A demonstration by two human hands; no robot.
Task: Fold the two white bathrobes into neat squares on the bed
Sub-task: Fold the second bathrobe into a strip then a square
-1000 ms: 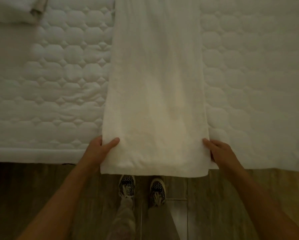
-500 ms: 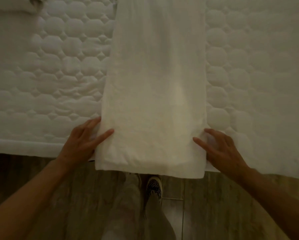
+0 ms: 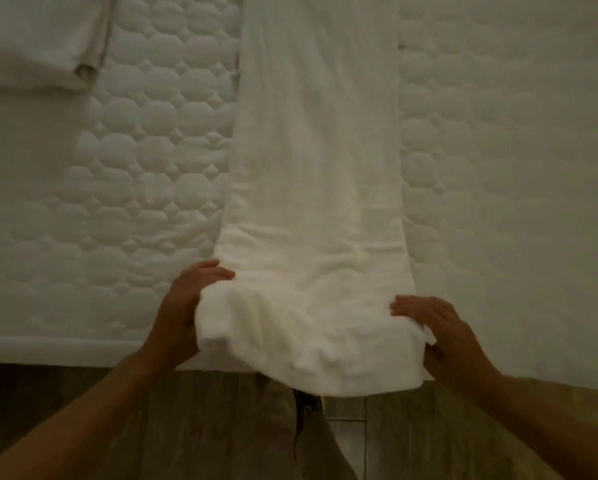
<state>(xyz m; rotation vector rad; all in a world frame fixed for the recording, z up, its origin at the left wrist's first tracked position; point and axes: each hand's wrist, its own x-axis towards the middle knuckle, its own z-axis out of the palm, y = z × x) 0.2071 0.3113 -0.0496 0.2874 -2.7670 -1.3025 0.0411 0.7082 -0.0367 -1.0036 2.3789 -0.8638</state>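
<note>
Both my left hand (image 3: 183, 306) and right hand (image 3: 439, 327) have gone from flat-pressing to gripping the bathrobe (image 3: 318, 174) hem, now bunched and lifted — lengthwise fold-up starting.

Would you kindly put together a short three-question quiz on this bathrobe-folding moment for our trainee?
1. True or false: both hands grip the near end of the long bathrobe strip.
2. Where does the second bathrobe lie? A) far left on the bed B) on the floor C) under the strip
3. Fill in: the strip's near end hangs past the edge of the ____.

Key:
1. True: the left hand and right hand each hold a corner.
2. A
3. Bed, above the wooden floor.
</note>
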